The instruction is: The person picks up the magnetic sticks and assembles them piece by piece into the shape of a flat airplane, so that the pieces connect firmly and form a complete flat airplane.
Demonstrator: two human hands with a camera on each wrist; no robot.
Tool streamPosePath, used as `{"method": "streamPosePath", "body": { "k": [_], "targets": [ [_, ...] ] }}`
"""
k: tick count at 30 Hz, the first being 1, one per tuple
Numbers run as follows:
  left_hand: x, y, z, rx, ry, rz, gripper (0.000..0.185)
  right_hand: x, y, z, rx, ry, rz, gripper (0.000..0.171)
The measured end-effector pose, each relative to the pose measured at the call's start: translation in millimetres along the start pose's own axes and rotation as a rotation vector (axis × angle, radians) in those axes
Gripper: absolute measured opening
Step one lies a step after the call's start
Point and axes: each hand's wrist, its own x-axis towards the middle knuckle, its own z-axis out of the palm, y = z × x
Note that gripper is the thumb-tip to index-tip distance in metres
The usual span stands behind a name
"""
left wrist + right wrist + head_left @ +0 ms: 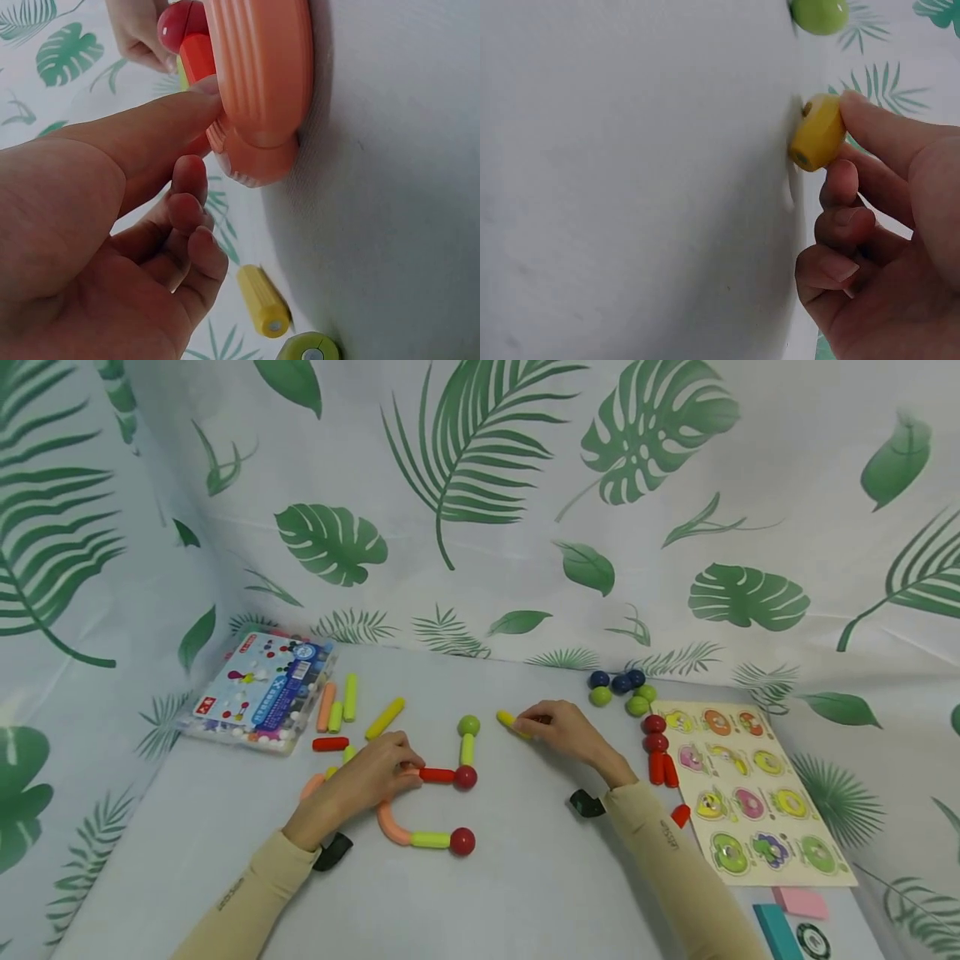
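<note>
A: status on the stick build?

B: partial. nearest bit: curved orange piece point(392, 825) + lime stick point(430, 840) + red ball point(462, 841), joined, lying just below the left hand point(372, 770). next row up: red stick point(437, 774) into a 2nd red ball point(465, 777), light green stick point(467, 749) going up from it w/ green ball point(468, 725) on top

A: hands?

B: left has fingers curled on the orange piece where it meets the red stick; wrist cam shows a fingertip pressed on the ribbed orange end point(255, 82). right hand point(564, 732) pinches a yellow stick point(512, 723) thumb + forefinger, one end on the table, apart from the build, right of the green ball

A: how much left?

B: my guess, plenty. shape looks open on the side toward the right hand, yellow not attached yet. loose spares beyond the left hand: red, orange, lime, yellow sticks point(385, 718), then the parts box point(258, 691). past the right hand: blue/green balls point(618, 687), 2 more red balls + red sticks by the puzzle board point(840, 860)

A: so early-mid?

B: yes, roughly
</note>
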Motion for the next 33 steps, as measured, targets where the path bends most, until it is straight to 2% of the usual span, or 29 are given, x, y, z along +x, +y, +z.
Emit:
{"method": "streamPosePath", "body": {
  "k": [10,19,27,33],
  "targets": [
    [-0.3,-1.4,-2.5,-0.006,0.000,0.023,0.022,5,9,-7,0.008,0.137,0.069,0.033],
    [0.2,-1.3,-1.8,-0.014,-0.003,0.027,0.021,8,20,-13,0.010,0.213,0.146,0.037],
    [3.4,0.5,-0.2,-0.003,-0.003,0.034,0.022,8,20,-12,0.002,0.258,0.144,0.034],
    [10.7,5.7,3.5,0.009,-0.033,0.036,0.026,8,15,-5,-0.046,0.271,0.124,0.033]
  ]
}}
